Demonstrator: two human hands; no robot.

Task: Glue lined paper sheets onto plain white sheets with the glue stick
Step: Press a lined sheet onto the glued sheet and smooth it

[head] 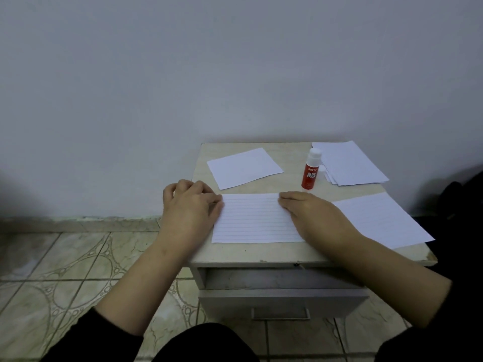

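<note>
Matt lined paper (pixel 254 219), glossy floor tiles (pixel 65 270)

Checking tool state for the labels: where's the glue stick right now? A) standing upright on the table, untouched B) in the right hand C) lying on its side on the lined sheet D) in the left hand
A: the glue stick stands upright on the table, cap on, beyond the lined sheet, while the left hand and right hand both press flat on that sheet.
</note>
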